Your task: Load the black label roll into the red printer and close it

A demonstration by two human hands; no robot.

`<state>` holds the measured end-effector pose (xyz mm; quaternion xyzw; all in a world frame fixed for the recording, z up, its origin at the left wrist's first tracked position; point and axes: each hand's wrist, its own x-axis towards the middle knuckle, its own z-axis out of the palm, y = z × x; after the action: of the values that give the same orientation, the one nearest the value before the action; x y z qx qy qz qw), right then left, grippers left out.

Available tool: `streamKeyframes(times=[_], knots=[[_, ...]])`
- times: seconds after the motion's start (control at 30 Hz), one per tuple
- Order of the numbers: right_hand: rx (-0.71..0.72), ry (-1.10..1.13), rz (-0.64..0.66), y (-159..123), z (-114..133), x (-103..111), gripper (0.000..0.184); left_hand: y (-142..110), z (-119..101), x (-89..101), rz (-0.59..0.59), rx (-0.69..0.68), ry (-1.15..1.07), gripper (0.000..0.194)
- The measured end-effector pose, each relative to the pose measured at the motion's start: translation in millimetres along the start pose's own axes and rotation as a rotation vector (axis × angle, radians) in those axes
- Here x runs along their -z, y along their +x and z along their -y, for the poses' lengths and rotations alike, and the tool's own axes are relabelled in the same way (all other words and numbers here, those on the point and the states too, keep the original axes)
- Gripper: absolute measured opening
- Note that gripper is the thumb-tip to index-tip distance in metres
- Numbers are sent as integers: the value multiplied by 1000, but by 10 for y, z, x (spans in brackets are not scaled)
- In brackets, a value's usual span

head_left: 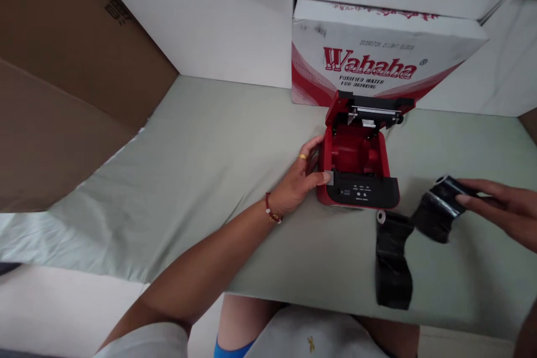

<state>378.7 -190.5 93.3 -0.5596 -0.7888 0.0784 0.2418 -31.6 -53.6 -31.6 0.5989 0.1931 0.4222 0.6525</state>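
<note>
A small red and black printer (359, 192) stands on the cloth with its lid (373, 105) raised and its red inner bay showing. My left hand (302, 174) grips the printer's left side, thumb on the grey tab at the front corner and fingers along the outer wall. To the right of the printer, my right hand (497, 201) pinches a roll of glossy black ribbon (444, 198), with a pale core end showing and a loose strip hanging down. Another length of black ribbon with a pale core (392, 257) lies just in front of the printer, apparently joined to the held roll.
A green-grey cloth (201, 140) covers the table. A white and red water carton (373, 45) stands right behind the raised lid, among other white boxes (239, 28). At the left stands a large brown cardboard box (84, 72). The table's front edge runs close to my lap.
</note>
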Motion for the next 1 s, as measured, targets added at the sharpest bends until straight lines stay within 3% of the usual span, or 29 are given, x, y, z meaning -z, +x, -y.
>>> streamKeyframes(times=[0.07, 0.13, 0.2, 0.27, 0.37, 0.43, 0.57, 0.7, 0.83, 0.93, 1.0], knots=[[-68, 29, 125, -131, -132, -126, 31, 0, -6, 6, 19, 7, -2, 97], [-130, -41, 68, -205, -69, -272, 27, -2, -29, 2, 15, 13, -23, 97], [-222, -174, -45, -221, 164, -411, 30, -7, -68, -13, -13, 27, -74, 95], [-302, -181, -63, -184, 478, -537, 36, -11, -112, -33, -42, 42, -127, 92], [-252, 83, 143, -89, 859, -712, 34, -12, -158, -54, -58, 65, -164, 90], [-235, 174, 249, -51, 964, -814, 33, -7, -167, -57, -61, 77, -176, 91], [-230, 135, 235, -77, 943, -935, 37, 8, -157, -53, -63, 84, -199, 91], [-178, 120, 285, -139, 952, -764, 34, 15, -144, -50, -75, 88, -217, 93], [4, 169, 335, -50, 1071, -212, 38, 14, -133, -46, -80, 90, -212, 94], [87, 168, 252, 303, 1170, 43, 41, 15, -137, -52, -77, 82, -200, 93], [39, 193, 215, 664, 1219, -36, 35, 18, -145, -59, -68, 74, -190, 92]])
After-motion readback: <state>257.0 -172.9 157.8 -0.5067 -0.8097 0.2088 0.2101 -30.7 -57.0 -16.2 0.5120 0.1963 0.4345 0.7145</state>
